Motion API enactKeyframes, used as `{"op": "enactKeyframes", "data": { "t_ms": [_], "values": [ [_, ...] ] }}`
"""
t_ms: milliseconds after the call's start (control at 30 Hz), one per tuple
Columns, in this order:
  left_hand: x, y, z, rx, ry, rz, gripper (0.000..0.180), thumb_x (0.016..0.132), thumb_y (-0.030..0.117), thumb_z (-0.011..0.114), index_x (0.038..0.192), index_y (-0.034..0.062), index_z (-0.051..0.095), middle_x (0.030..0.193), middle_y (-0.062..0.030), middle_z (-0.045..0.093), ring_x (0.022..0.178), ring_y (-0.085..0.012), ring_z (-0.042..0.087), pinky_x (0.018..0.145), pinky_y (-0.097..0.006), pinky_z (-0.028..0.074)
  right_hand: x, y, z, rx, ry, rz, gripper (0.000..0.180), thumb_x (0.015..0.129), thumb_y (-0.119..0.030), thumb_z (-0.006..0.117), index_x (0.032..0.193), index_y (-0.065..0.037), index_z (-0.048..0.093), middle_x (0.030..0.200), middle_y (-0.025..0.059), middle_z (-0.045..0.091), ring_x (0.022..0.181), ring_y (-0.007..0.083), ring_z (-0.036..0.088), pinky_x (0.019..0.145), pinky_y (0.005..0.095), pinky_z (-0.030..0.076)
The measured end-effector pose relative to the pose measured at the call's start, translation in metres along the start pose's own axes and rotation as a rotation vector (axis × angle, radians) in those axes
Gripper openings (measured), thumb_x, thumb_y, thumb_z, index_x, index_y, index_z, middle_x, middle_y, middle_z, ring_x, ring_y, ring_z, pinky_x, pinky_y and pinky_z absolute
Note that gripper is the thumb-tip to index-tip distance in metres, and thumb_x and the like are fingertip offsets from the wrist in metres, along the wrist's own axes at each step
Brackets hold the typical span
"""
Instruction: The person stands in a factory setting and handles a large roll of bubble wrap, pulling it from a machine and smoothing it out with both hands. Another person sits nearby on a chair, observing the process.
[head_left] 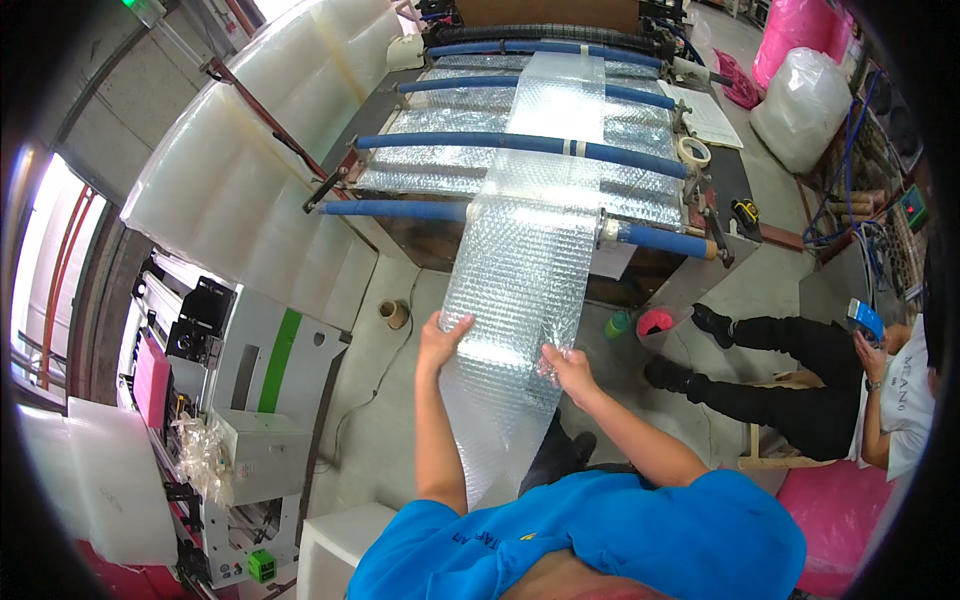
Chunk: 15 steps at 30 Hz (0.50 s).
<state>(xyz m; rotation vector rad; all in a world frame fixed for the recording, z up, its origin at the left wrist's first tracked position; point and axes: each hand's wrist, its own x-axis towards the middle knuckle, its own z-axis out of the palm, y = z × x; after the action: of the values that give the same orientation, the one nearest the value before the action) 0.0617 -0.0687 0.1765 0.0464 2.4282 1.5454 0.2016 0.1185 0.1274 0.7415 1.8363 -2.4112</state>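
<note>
A long strip of clear bubble wrap [520, 250] runs over the blue rollers of a machine and down toward my body. My left hand [441, 340] grips its left edge, thumb on top and fingers underneath. On the right edge, my right hand [567, 372] pinches the film, which crumples a little beside the thumb. Between my hands and the lowest blue roller [390, 209] the strip hangs fairly flat. Its lower end drops in front of my blue shirt. The fingers under the film are partly hidden.
Big rolls of bubble wrap [230, 160] stand at left, above a white machine [270, 370] with a green stripe. A tape roll [693, 151] and a tape measure [745, 211] lie on the machine's right side. At right a seated person [800, 400] holds a phone, legs stretched toward me.
</note>
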Motion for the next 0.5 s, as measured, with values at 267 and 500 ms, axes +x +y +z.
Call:
{"op": "enactKeyframes", "data": {
  "t_ms": [267,500],
  "values": [
    [-0.007,0.014,-0.01,-0.019,-0.08,-0.031,0.047,0.067,0.026,0.068,0.099,-0.0043,0.05,0.089,-0.0103,0.058,0.079,-0.0153,0.055,0.07,-0.027,0.043,-0.013,-0.01,0.009,0.121,0.028,-0.003,0.027,0.081,-0.03,0.049,0.072,-0.005,0.055,0.062,0.001,0.054,0.054,0.0074,0.047,0.047,0.0215,0.037],
    [0.034,-0.084,0.042,-0.024,0.006,-0.086,0.04,0.064,0.024,0.07,0.09,-0.0032,0.055,0.082,-0.0098,0.06,0.072,-0.0146,0.055,0.066,-0.027,0.044,0.041,0.047,-0.033,-0.199,-0.029,0.021,0.028,0.081,-0.028,0.05,0.079,-0.002,0.059,0.066,0.0017,0.057,0.056,0.0061,0.046,0.049,0.0204,0.037]
  ]
}}
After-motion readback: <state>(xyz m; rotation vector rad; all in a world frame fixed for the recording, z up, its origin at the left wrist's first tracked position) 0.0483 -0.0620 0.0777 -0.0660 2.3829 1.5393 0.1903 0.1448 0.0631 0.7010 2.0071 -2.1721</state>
